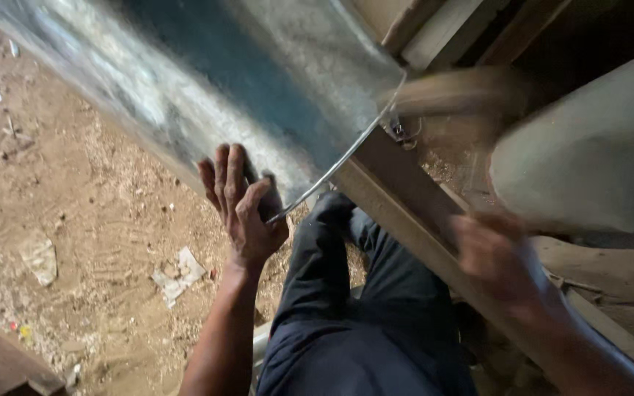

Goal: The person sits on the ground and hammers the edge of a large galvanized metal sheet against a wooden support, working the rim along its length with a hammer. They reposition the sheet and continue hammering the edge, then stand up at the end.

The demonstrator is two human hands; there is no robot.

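My left hand presses flat against a shiny galvanized metal sheet, with the thumb hooked over its lower corner edge. The sheet lies slanted over a long wooden beam. My right hand is motion-blurred near the beam and looks closed like a fist. A blurred brown wooden mallet streaks across the sheet's upper right edge, above that hand. The handle between them is smeared out. My dark trouser leg is below the sheet.
A sandy dirt floor with wood shavings and scraps of paper lies to the left. A large pale rounded object sits at the right. Wooden boards show at the top, and a plank corner at the bottom left.
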